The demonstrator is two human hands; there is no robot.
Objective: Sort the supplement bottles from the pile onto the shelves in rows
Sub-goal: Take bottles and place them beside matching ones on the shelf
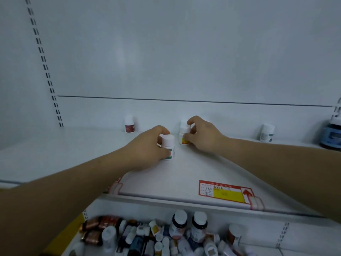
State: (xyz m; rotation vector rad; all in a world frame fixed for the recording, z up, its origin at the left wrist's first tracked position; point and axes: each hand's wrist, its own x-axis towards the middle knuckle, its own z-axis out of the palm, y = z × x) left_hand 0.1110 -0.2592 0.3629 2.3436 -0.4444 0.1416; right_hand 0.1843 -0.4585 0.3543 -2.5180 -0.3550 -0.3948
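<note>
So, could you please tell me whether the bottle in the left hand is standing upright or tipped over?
Upright. The green-labelled bottle stands with its white cap on top and its base on the shelf, the left hand wrapped around it.

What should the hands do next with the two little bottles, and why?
Probably let go. The left hand holds the green-label bottle and the right hand the yellow-label bottle; both already seem to stand upright on the shelf. The pile below still needs sorting.
</note>
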